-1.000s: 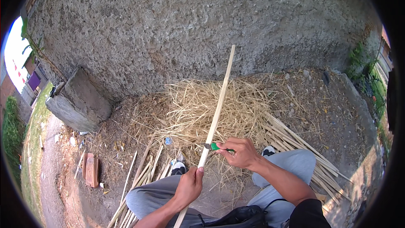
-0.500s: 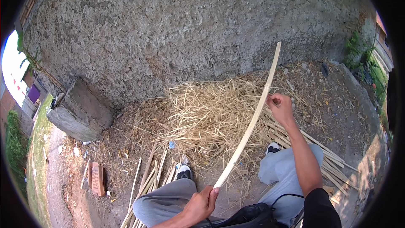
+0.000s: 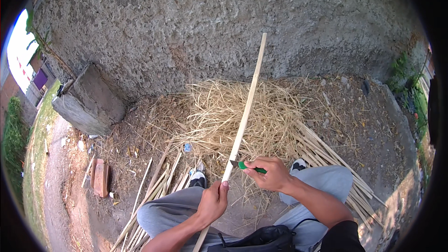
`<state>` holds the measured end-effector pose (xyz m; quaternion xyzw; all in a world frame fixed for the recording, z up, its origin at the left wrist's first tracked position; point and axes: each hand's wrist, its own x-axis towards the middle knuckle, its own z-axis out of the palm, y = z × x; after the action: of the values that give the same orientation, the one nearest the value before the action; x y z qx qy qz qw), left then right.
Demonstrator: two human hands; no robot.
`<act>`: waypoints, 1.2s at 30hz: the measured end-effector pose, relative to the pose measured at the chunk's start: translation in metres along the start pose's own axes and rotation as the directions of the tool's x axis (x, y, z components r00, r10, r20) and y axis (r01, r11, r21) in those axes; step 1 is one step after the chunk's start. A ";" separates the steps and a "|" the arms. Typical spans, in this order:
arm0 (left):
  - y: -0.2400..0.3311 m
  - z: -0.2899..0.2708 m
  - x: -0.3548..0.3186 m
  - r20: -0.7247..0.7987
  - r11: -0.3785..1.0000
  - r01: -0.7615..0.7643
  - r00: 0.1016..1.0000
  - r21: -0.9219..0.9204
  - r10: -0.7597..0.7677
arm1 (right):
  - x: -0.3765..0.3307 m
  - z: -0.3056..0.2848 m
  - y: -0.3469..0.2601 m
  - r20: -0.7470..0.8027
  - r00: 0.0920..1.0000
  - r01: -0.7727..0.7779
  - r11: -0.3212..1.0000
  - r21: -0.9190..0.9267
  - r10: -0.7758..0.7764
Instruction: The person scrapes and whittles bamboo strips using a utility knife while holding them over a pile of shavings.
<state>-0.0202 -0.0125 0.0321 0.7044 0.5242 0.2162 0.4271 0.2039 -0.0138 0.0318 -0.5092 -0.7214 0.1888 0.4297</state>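
Note:
A long pale strip of split wood or bamboo [image 3: 247,107] slants up and away from my lap toward the wall. My left hand [image 3: 213,204] is closed around its lower part, and the near end runs on below the wrist. My right hand [image 3: 269,173] grips a green-handled knife [image 3: 242,165], with the dark blade at the strip's right edge just above my left hand. Whether the blade cuts into the strip cannot be made out. Beyond both hands lies a heap of thin pale shavings [image 3: 233,112] on the dirt.
Bundles of similar strips lie at my left [image 3: 158,191] and right [image 3: 336,163]. A rough grey wall [image 3: 210,28] rises behind the heap. Farther left stand a concrete block [image 3: 91,102] and a reddish brick [image 3: 101,178]. A dark bag [image 3: 261,240] rests in my lap.
My right hand has come down and left along the strip, and the knife now shows clearly. The strip stands steeper, held farther from its near end. My left hand has shifted slightly up and left.

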 end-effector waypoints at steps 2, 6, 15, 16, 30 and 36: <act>-0.002 0.003 -0.001 -0.007 0.999 -0.041 0.999 -0.003 0.041 | -0.002 0.001 0.000 -0.017 0.999 0.033 0.999 -0.035 -0.033; -0.003 0.006 -0.001 -0.005 0.994 -0.103 0.995 -0.022 0.103 | -0.005 0.000 -0.002 -0.065 0.990 0.114 0.985 -0.131 -0.123; 0.006 0.008 -0.004 0.066 0.995 -0.027 0.998 0.096 0.021 | -0.001 -0.006 -0.004 -0.094 0.996 -0.006 0.984 -0.179 -0.011; 0.010 0.005 -0.005 0.070 0.995 -0.029 0.997 0.098 0.022 | 0.001 -0.007 -0.005 -0.097 0.995 -0.010 0.984 -0.179 -0.008; 0.004 0.009 -0.031 0.167 0.968 -0.025 0.986 0.251 -0.017 | 0.043 -0.055 0.078 -0.374 0.858 -0.471 0.831 -0.295 0.353; -0.013 0.011 -0.034 0.171 0.963 -0.120 0.982 0.242 0.079 | 0.038 -0.100 0.088 -0.604 0.751 -0.376 0.925 -0.058 0.267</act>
<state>-0.0314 -0.0464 0.0201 0.7934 0.4752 0.1120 0.3637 0.3310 0.0399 0.0418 -0.6949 -0.4683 0.0295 0.5450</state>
